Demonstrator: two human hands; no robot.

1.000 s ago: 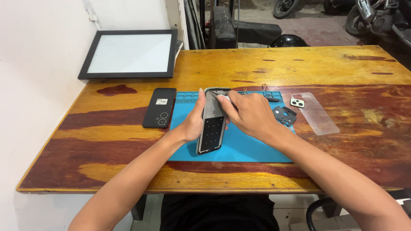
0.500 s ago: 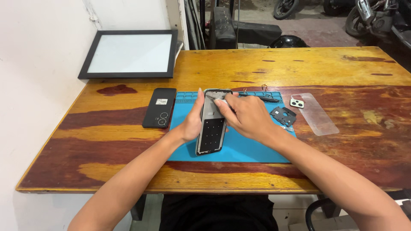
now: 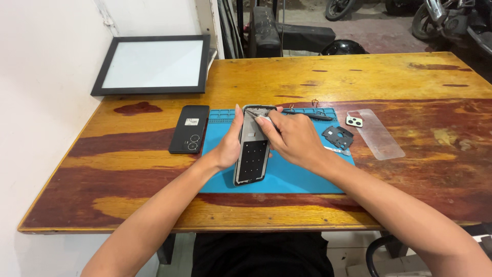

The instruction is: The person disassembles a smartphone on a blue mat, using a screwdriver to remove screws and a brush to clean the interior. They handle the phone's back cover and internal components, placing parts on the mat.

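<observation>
An opened phone (image 3: 252, 154) with its back off lies lengthwise on a blue work mat (image 3: 287, 177). My left hand (image 3: 229, 143) rests against the phone's left edge and steadies it. My right hand (image 3: 291, 137) is over the phone's upper half, its fingertips pinching a small pale part at the top of the frame. Which part it is I cannot make out.
A black phone back cover (image 3: 189, 129) lies left of the mat. Tweezers (image 3: 307, 115) lie along the mat's top edge, a dark inner plate (image 3: 337, 137) at its right. A clear case (image 3: 376, 133) and camera piece (image 3: 353, 121) lie further right. A framed white panel (image 3: 154, 64) leans at back left.
My right hand has shifted slightly down and right over the phone's top, and more of the upper frame shows. My left hand stays at the phone's left edge.
</observation>
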